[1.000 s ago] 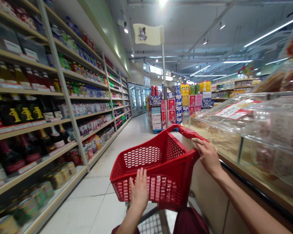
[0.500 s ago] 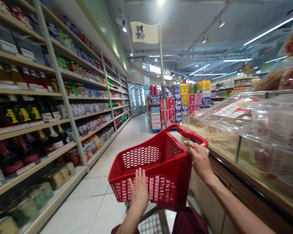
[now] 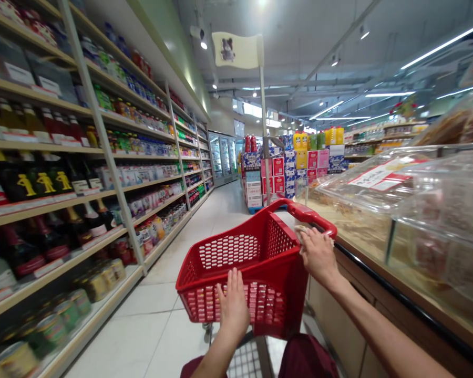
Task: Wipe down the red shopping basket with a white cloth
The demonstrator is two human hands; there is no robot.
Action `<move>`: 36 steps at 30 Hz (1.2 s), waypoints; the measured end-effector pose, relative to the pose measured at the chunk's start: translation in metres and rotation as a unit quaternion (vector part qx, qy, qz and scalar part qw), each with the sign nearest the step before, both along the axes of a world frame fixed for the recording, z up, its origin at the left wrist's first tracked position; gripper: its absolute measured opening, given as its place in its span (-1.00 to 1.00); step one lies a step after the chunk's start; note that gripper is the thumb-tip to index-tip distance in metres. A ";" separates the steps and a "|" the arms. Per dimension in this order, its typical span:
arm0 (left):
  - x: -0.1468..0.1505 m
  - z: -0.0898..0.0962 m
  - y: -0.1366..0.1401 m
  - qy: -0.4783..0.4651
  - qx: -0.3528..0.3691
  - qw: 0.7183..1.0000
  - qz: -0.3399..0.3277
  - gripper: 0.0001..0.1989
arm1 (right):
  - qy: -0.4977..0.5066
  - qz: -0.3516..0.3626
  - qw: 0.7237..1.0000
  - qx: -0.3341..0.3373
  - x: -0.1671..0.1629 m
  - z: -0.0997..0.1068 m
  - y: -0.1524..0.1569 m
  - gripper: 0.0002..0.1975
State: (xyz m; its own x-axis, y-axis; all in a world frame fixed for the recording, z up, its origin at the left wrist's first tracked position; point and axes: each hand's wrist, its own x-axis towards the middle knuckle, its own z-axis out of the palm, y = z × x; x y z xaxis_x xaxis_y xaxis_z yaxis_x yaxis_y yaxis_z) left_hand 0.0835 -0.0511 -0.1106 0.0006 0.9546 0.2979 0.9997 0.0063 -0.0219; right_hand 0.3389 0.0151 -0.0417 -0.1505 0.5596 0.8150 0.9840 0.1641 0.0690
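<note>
A red plastic shopping cart (image 3: 276,299) with perforated walls stands in front of me, its basket turned to the left. My left hand (image 3: 234,307) lies flat against the near side wall near the top rim, fingers stretched and holding nothing. On the cart's upper edge, beside the red push handle (image 3: 309,215), my right hand (image 3: 319,257) presses a crumpled whitish cloth (image 3: 300,231). Bits of the cloth stick out around the fingers; the rest is hidden under the hand. A wire lower rack (image 3: 246,362) shows beneath the basket.
Shelves of bottles and cans (image 3: 114,152) line the left side. At right runs a counter with a black edge rail (image 3: 402,302), topped by clear plastic packages (image 3: 378,173). Stacked drink cartons (image 3: 274,176) and a flag on a pole (image 3: 238,50) stand ahead on the tiled floor (image 3: 142,336).
My left hand has slid a little to the right along the basket's side wall. The right hand with the cloth has shifted slightly at the handle end. The cart stays in place.
</note>
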 end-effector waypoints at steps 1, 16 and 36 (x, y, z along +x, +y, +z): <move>-0.001 -0.001 0.001 0.004 0.005 1.000 -0.005 -0.23 | -0.010 0.003 1.000 -0.010 -0.001 0.003 -0.003 -0.57; -0.001 -0.001 0.002 0.015 -0.012 1.000 0.004 -0.20 | -0.015 0.178 0.983 -0.051 -0.008 -0.003 0.004 -0.62; -0.009 -0.011 0.004 0.022 0.001 1.000 -0.017 -0.18 | 0.010 0.226 0.974 0.031 -0.048 -0.037 -0.001 -0.57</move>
